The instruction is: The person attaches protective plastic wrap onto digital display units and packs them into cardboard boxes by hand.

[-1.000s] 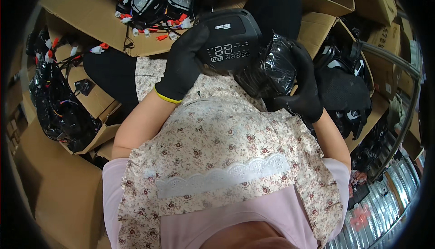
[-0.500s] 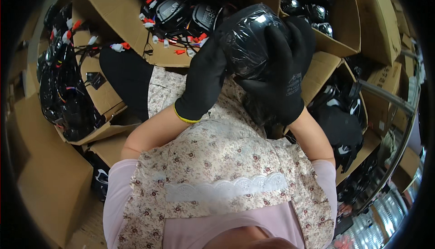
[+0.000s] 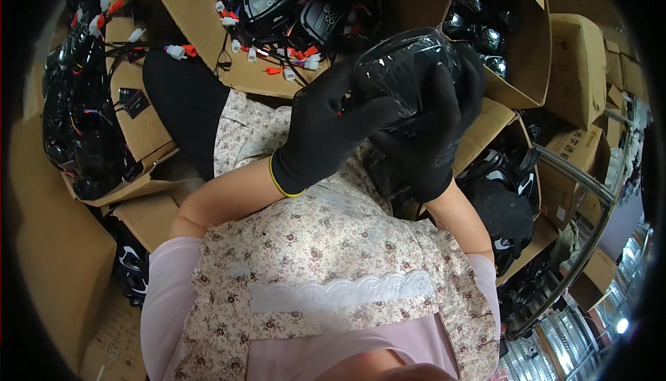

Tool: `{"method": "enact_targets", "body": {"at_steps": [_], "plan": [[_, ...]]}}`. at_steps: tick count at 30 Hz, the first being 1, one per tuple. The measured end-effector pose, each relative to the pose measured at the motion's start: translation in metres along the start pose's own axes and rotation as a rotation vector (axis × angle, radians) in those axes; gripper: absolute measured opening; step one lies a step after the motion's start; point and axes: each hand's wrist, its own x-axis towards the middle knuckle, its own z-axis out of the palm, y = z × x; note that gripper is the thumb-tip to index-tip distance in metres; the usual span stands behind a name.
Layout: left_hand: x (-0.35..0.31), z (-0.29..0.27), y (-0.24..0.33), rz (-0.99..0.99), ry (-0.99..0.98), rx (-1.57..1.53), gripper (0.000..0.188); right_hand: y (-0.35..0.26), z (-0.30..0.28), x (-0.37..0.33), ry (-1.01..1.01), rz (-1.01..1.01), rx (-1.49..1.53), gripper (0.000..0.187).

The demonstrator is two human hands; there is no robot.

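A rounded black housing in shiny clear film (image 3: 395, 75) is held up above my lap, between both hands. My left hand (image 3: 329, 114), in a black glove with a yellow cuff edge, closes on its left and lower side, the thumb lying across the near edge. On the other side my right hand (image 3: 437, 121), also gloved in black, wraps around it, the thumb over the film. Both palms and part of the housing's underside are hidden. Just beyond, black display units (image 3: 322, 20) with wires and red and white plugs lie in an open carton (image 3: 260, 79).
At the left, black wrapped parts with cables (image 3: 80, 131) fill another carton. Film-wrapped black pieces (image 3: 492, 37) sit in a box at the far right. Nearer on the right, black parts (image 3: 503, 204) stand in a carton beside a metal rail (image 3: 576, 169).
The wrapped housing has come slightly nearer and tilted. My left hand has shifted its grip, its thumb now across the near edge. The view has moved a little.
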Motion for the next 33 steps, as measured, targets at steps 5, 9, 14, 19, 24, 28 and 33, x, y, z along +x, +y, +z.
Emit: {"method": "enact_targets", "body": {"at_steps": [5, 9, 14, 19, 24, 28, 33], "plan": [[0.004, -0.004, 0.001, -0.055, 0.126, 0.061, 0.039, 0.005, 0.007, 0.003, 0.050, -0.036, 0.052, 0.084], [0.000, -0.021, 0.004, 0.014, -0.010, 0.112, 0.043, -0.001, -0.010, 0.015, 0.040, 0.089, 0.232, 0.066], [0.005, -0.021, 0.003, 0.054, -0.018, 0.067, 0.050, -0.009, -0.014, 0.022, -0.056, 0.763, 0.962, 0.029], [0.014, -0.019, 0.010, -0.070, -0.022, 0.099, 0.050, -0.016, 0.000, 0.009, -0.021, 0.778, 1.106, 0.025], [0.016, -0.031, 0.001, 0.084, 0.022, 0.226, 0.041, -0.004, 0.010, 0.009, -0.060, 0.487, 0.683, 0.019], [0.033, -0.045, 0.015, 0.339, -0.179, 0.735, 0.038, 0.007, 0.012, 0.012, -0.031, 0.402, 0.620, 0.022], [0.032, -0.049, 0.027, 0.193, -0.208, 0.723, 0.038, 0.006, 0.022, 0.034, 0.148, 0.097, 0.510, 0.043]]}}
